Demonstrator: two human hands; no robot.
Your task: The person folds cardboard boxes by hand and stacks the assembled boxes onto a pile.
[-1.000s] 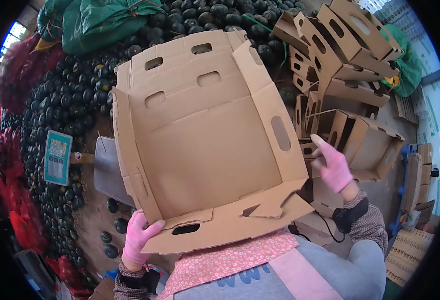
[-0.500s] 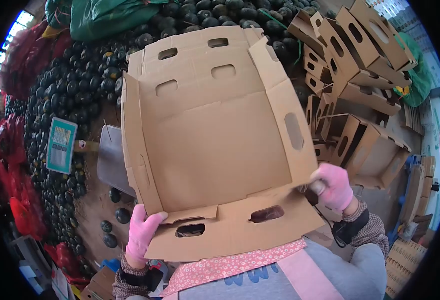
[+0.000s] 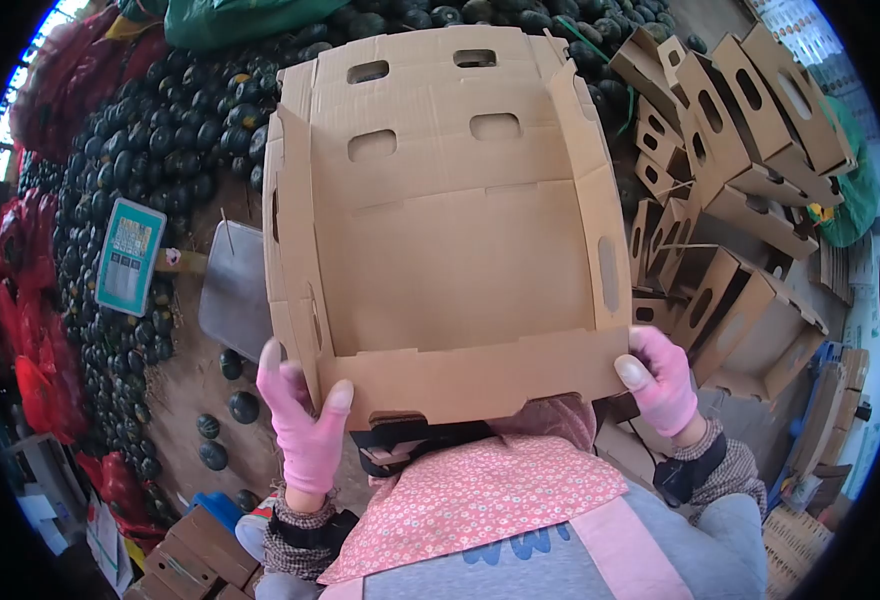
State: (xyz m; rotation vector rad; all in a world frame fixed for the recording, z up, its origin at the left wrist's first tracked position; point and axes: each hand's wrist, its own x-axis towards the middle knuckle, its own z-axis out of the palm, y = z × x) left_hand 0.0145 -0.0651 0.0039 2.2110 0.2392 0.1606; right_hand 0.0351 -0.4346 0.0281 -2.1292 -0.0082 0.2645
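A partly folded cardboard box fills the middle of the view, its inside facing me. Its side walls and near wall stand up, while the far flap lies spread out with its cut hand holes. My left hand, in a pink glove with pale fingertips, grips the near left corner, thumb on the near wall. At the near right corner my right hand, gloved alike, holds the cardboard with its thumb in front; some of its fingers are hidden behind the box.
Dark green round gourds are heaped at the left and far side. A scale display stands beside a metal platform. Cardboard boxes are stacked at right. Red net bags lie far left.
The near flap has folded up into a wall and now looks shorter. Both hands have shifted on the near corners, the left one rising. The box sits slightly farther right and higher in view.
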